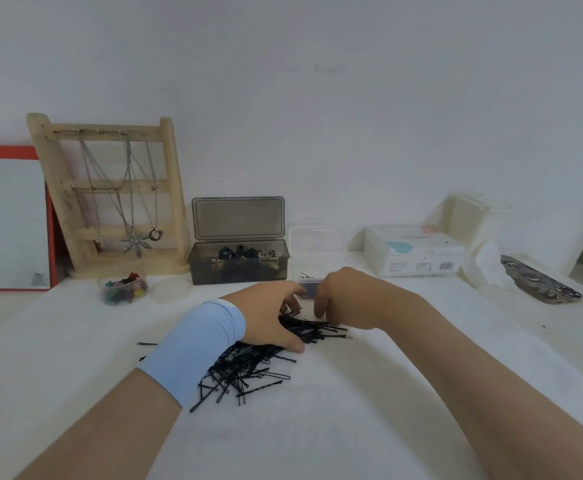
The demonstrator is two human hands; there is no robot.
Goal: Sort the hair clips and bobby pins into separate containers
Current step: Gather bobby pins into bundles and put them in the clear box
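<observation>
A heap of black bobby pins (248, 372) lies on the white table in front of me. My left hand (271, 315), with a light blue wristband, rests palm down on the heap, fingers curled into the pins. My right hand (347, 299) is just right of it, fingertips down on the far end of the pile; whether they pinch pins is hidden. Behind both hands stands a small clear box (309, 271) with its lid up, mostly hidden. A smoky grey box (238, 266) with its lid raised holds dark hair clips. A round clear tub (123, 289) holds coloured mini clips.
A wooden necklace stand (110, 192) and a red-framed mirror (9, 220) stand at the back left. A round lid (170, 289) lies by the tub. At the back right sit a white wipes pack (415, 251), a cream container (470, 220) and a phone (539, 278).
</observation>
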